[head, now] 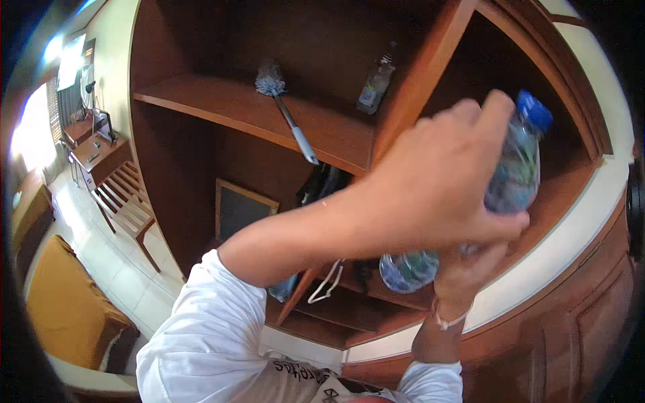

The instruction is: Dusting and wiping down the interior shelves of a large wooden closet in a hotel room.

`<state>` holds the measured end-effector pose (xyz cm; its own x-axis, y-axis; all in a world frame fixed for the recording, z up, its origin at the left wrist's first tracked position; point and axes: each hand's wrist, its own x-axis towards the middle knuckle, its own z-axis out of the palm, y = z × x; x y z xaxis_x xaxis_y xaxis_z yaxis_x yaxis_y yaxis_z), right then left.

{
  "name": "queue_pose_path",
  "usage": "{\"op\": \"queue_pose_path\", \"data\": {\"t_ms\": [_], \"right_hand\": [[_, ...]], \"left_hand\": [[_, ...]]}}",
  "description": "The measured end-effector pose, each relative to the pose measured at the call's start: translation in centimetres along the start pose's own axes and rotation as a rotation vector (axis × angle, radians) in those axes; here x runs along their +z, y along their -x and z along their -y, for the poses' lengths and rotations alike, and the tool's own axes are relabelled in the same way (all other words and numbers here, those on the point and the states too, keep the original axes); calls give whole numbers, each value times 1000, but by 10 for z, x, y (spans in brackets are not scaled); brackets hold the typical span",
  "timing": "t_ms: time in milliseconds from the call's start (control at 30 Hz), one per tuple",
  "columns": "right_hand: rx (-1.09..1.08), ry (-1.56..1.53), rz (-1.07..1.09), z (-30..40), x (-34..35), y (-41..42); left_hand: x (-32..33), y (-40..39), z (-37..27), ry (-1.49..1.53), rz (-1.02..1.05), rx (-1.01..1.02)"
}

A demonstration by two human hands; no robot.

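My left hand (448, 161) reaches across to the right, wrapped around a clear plastic bottle (521, 166) with a blue cap, tilted in front of the right-hand cupboard compartment. Below it, my right hand (468, 272) grips a second clear plastic bottle (409, 272), whose rounded base shows to the left. My left hand and forearm hide most of that bottle. Past my left forearm, a duster-like brush (287, 118) with a grey handle lies on the wooden shelf (201, 103), its handle overhanging the edge. Another clear bottle (374, 88) stands at the back of this shelf.
A wooden upright (428, 75) divides the cupboard. Lower down are a framed dark panel (244, 209), dark items (327, 181) and a looped white cord (327, 287). Left stand a slatted wooden chair (126, 206), a desk (101, 151) and a mustard-covered piece of furniture (75, 307).
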<state>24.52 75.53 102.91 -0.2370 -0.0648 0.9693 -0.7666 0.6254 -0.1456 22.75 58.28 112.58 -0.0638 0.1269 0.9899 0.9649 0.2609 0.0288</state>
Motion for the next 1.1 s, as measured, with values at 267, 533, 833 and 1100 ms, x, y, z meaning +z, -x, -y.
{"op": "queue_pose_path", "data": {"t_ms": [267,533,833,1100], "right_hand": [[33,-180,-17,26,162,-126],[218,170,-75,-36,264,-193],[581,469,43,-166,341,-248],[604,516,47,-235,375,-239]], "left_hand": [[-123,-51,122,111,207,-261],[-94,-71,317,240,86,-197],[-45,-35,436,178,315,-365],[-36,8,456,36,389,-333]]}}
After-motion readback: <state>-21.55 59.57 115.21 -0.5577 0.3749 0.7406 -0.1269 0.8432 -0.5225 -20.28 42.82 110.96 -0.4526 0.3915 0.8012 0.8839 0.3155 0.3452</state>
